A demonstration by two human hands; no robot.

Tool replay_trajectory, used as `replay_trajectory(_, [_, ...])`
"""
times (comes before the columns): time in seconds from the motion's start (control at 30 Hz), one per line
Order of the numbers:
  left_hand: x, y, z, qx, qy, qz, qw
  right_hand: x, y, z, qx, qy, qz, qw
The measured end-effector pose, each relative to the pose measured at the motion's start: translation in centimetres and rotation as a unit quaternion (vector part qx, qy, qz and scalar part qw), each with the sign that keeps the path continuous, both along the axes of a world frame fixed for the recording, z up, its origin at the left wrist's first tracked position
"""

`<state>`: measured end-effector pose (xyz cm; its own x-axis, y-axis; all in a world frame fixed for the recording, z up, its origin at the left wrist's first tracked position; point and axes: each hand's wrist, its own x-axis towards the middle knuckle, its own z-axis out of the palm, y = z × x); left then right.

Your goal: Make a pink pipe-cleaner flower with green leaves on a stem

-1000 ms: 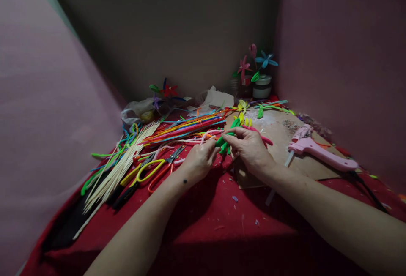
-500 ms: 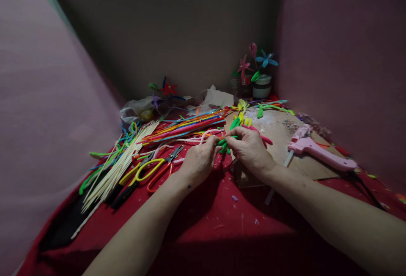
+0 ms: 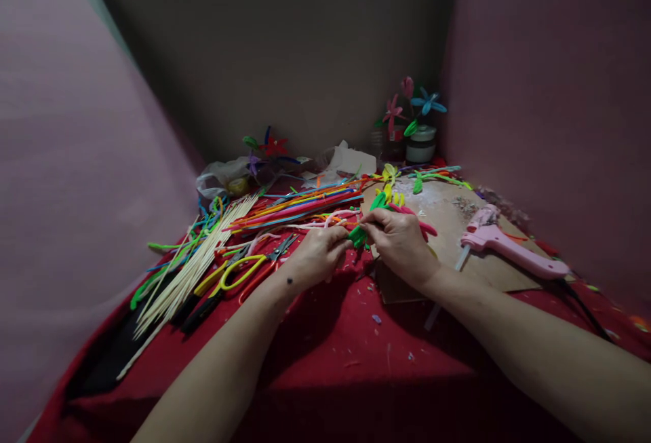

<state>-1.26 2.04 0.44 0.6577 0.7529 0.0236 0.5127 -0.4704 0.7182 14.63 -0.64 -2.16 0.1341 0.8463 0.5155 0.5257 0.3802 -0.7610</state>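
Between my two hands is a green pipe-cleaner piece (image 3: pixel 358 236), made of bent fuzzy loops. My left hand (image 3: pixel 323 252) pinches its left end with thumb and fingertips. From the right, my right hand (image 3: pixel 399 239) grips it with thumb and forefinger, covering part of it. Just beyond my right hand lie another green loop (image 3: pixel 378 201), yellow pipe-cleaner loops (image 3: pixel 392 196) and a pink piece (image 3: pixel 430 228), partly hidden by that hand.
A pink glue gun (image 3: pixel 513 246) rests on cardboard (image 3: pixel 483 270) at right. Left are scissors (image 3: pixel 244 268), wooden sticks (image 3: pixel 203 260) and a pile of coloured pipe cleaners (image 3: pixel 305 204). Pipe-cleaner flowers (image 3: pixel 428 100) stand at the back beside a jar (image 3: pixel 421 144). Red cloth (image 3: pixel 325 348) covers the table.
My left hand has shifted slightly left and down, its fingers now at the left end of the green piece. My right hand has stayed nearly in place. The view has tilted slightly.
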Motion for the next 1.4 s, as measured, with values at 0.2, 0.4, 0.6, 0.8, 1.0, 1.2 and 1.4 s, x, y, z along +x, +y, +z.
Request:
replay_trajectory(0.2, [-0.6, 0.8, -0.1, -0.154, -0.037, -0.011, 0.987, 0.5, 0.5, -0.5, 0.014, 0.004, 0.003, 1.0])
replay_trajectory(0.4, [-0.8, 1.3, -0.2, -0.259, -0.178, 0.03, 0.949, 1.0, -0.4, 1.5, 0.077, 0.174, -0.041, 0.981])
replay_trajectory(0.6, [-0.5, 1.5, -0.9, -0.241, -0.29, -0.006, 0.926, 2.0, -3.4, 1.9, -0.062, 0.292, 0.016, 0.954])
replay_trajectory(0.8, [0.6, 0.2, -0.9, -0.266, -0.308, 0.002, 0.913, 3.3, -6.3, -0.5, -0.219, 0.322, 0.013, 0.921])
replay_trajectory(1.0, [2.6, -1.1, -1.5, -0.178, -0.226, 0.049, 0.956, 4.1, -7.4, -1.3, -0.222, 0.268, -0.028, 0.937])
replay_trajectory(1.2, [4.7, -0.4, -3.1, -0.098, -0.104, 0.093, 0.985, 4.4, -7.6, -1.4, -0.118, 0.09, -0.045, 0.988])
replay_trajectory(1.4, [5.0, -0.4, -2.9, -0.16, -0.115, 0.098, 0.976, 4.9, -7.3, -2.1, -0.047, 0.031, -0.024, 0.998])
